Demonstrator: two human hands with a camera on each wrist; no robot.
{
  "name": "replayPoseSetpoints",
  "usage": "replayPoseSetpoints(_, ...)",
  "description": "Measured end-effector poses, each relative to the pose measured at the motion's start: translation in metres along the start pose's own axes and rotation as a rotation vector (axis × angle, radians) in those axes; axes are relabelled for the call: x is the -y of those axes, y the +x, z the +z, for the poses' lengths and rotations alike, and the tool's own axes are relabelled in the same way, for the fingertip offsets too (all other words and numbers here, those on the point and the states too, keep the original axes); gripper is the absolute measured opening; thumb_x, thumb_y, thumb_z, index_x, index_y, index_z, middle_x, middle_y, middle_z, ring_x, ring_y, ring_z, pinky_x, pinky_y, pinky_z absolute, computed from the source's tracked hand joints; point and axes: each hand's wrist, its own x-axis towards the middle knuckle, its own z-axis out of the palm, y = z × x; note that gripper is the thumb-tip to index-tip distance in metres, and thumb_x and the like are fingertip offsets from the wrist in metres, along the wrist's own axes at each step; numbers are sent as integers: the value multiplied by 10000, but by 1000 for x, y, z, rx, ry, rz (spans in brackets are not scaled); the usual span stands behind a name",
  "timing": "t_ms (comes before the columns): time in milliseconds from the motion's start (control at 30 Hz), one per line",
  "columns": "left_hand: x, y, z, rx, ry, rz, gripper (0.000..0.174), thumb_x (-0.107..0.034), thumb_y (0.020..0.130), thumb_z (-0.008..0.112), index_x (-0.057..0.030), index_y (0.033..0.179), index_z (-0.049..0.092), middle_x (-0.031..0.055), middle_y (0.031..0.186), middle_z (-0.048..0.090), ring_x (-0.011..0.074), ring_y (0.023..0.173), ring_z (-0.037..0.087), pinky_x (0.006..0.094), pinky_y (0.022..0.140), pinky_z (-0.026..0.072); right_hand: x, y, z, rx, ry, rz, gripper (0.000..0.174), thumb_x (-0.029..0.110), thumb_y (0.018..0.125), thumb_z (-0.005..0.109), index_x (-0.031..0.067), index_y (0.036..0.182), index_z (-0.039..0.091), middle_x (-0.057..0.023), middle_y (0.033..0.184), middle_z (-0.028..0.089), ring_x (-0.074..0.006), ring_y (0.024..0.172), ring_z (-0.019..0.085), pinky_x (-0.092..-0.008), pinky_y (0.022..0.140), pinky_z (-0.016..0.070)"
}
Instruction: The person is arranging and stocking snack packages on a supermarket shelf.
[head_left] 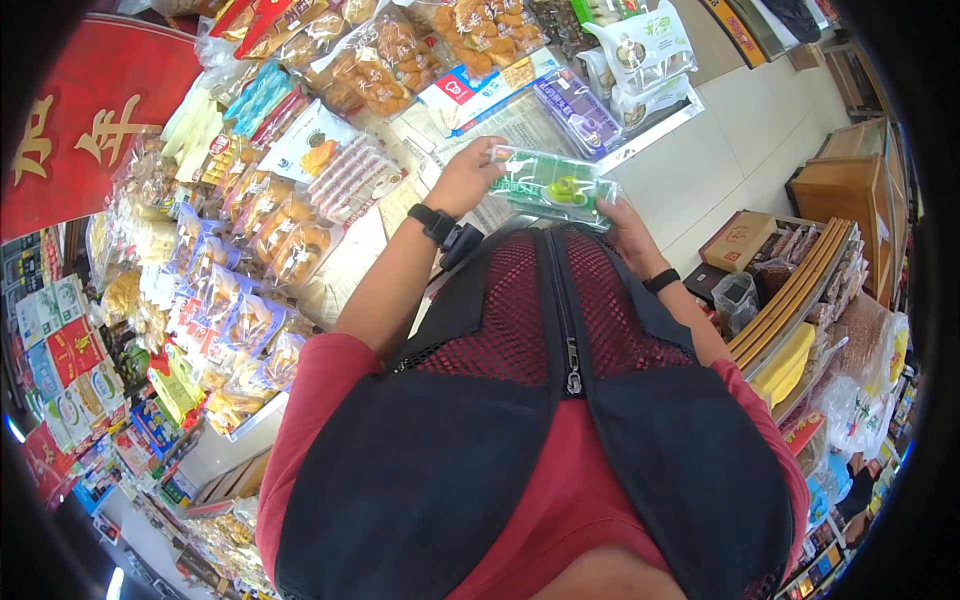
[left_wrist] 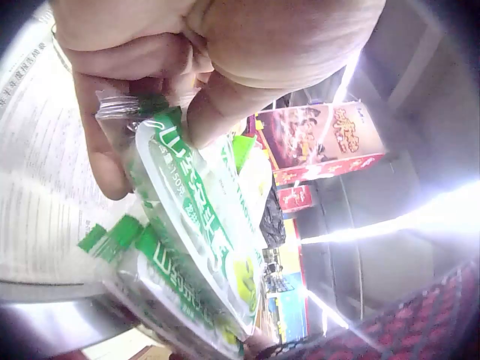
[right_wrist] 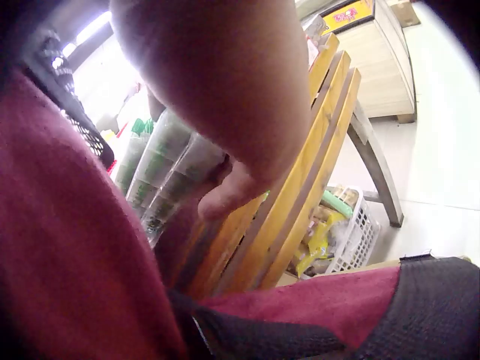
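In the head view, green-and-white plastic-wrapped snack packs (head_left: 550, 186) are held level in front of the chest. My left hand (head_left: 465, 178) grips their left end, and my right hand (head_left: 632, 232) holds the right end. Up close in the left wrist view, the left thumb (left_wrist: 214, 112) presses on the face of the upper pack (left_wrist: 191, 199), with fingers behind it. A second pack (left_wrist: 169, 289) lies against it lower down. Beside the right hand (right_wrist: 236, 184) in the right wrist view, the clear wrapped packs (right_wrist: 169, 161) stand side by side, partly hidden by the hand.
Beyond the hands, a newspaper-lined display table (head_left: 515, 125) bears a purple pack (head_left: 578, 110), white pouches (head_left: 645, 50) and a white-blue box (head_left: 480, 92). Many bagged pastries (head_left: 290, 235) cover its left side. A slatted wooden rack (head_left: 790, 290) and plastic basket (right_wrist: 360, 232) stand at right.
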Motion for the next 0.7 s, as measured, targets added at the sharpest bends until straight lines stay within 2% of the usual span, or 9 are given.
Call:
replayPoseSetpoints(67, -5, -2, -4, -47, -121, -57, 381, -48, 947, 553, -82, 1322, 503, 37, 1071, 649, 78, 875, 595, 228, 692, 471, -3, 4, -4, 11, -3, -8, 397, 221, 962, 605, 22, 1283, 481, -98, 1206, 609, -196, 1102, 613, -358, 981, 497)
replayPoseSetpoints(200, 7, 10, -25, -131, -109, 35, 365, -73, 956, 563, -101, 1314, 498, 34, 1040, 651, 86, 909, 603, 236, 699, 470, -3, 5, -8, -45, -4, -7, 366, 174, 949, 595, 32, 1270, 491, -101, 1199, 613, -198, 1075, 629, -371, 914, 544)
replayPoseSetpoints(367, -3, 25, -47, -314, -238, 21, 307, -87, 963, 565, -18, 1251, 483, 87, 1054, 636, 156, 920, 618, 300, 812, 507, 14, -19, -25, -119, -13, -80, 381, 196, 923, 598, 45, 1262, 509, -88, 1120, 651, -189, 929, 682, -352, 753, 611)
replayPoseSetpoints(400, -3, 31, -52, -305, -236, 22, 307, -87, 963, 565, -18, 1251, 483, 87, 1054, 636, 156, 920, 618, 300, 812, 507, 17, -26, -31, -126, -9, -85, 381, 196, 923, 598, 45, 1262, 509, -88, 1120, 651, -189, 929, 682, -352, 753, 611)
replayPoseSetpoints(500, -4, 48, -59, -240, -60, -6, 331, -117, 945, 591, -13, 1248, 509, 87, 1068, 635, 154, 924, 607, 299, 843, 487, 24, -46, -58, -198, 17, -123, 413, 216, 906, 605, 37, 1269, 522, -87, 1121, 649, -180, 910, 685, -323, 689, 617)
replayPoseSetpoints(533, -7, 51, -54, -229, -61, -4, 331, -117, 945, 591, -13, 1248, 509, 87, 1068, 635, 154, 924, 607, 299, 843, 487, 25, -53, -64, -207, 19, -129, 413, 216, 906, 605, 37, 1269, 522, -87, 1121, 649, -180, 910, 685, -323, 689, 617)
replayPoseSetpoints(600, -10, 61, -44, -210, 223, -17, 391, -183, 944, 611, 27, 1263, 528, 117, 1016, 667, 173, 912, 628, 305, 802, 496, 28, -66, -73, -263, 60, -164, 428, 211, 907, 601, 31, 1284, 512, -90, 1118, 649, -178, 903, 684, -317, 687, 618)
replayPoseSetpoints(633, 2, 74, -41, -201, 381, 64, 427, -226, 923, 632, 15, 1265, 546, 141, 1048, 672, 212, 954, 637, 328, 838, 494, 26, -70, -79, -274, 75, -177, 441, 213, 906, 599, 28, 1295, 505, -98, 1122, 648, -178, 901, 685, -320, 693, 620)
replayPoseSetpoints(700, 17, 96, -35, -151, 417, 51, 439, -235, 918, 631, 14, 1271, 548, 160, 1077, 671, 236, 978, 640, 338, 860, 491, 23, -74, -86, -288, 72, -182, 465, 234, 906, 606, 32, 1309, 495, -99, 1138, 643, -186, 923, 675, -325, 724, 601)
